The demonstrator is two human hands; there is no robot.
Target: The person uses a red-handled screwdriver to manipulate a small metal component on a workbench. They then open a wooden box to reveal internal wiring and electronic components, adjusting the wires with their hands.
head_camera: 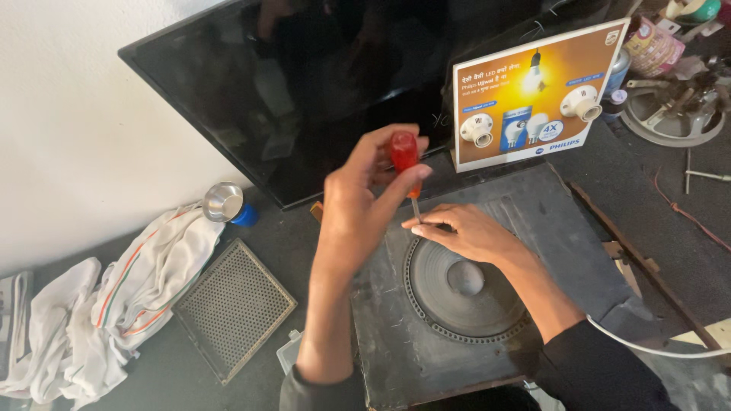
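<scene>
The left hand [358, 194] has its fingers [396, 186] curled and pinched around the red handle of a screwdriver [405, 156], which stands nearly upright, handle at the top and its thin metal shaft running down toward the far rim of the speaker cone [463, 289]. The tip lies hidden under the right hand [468, 232], so its exact seat cannot be told. That hand rests flat on the speaker's upper edge, its fingers pressed together and stretched leftward, their tips touching the shaft low down, as if steadying it. The left hand is thus the upper one on the tool, the right the nearer to the speaker.

The round dark cone sits in a worn black square panel [563, 243] lying on the counter [670, 221]. Left of the panel lies a perforated metal grille [232, 308], then a crumpled white cloth [129, 297]. A small steel cup [222, 202] stands mouth up; its contents do not show. Behind stand a dark flat screen [304, 84] and an orange printed card [533, 95].
</scene>
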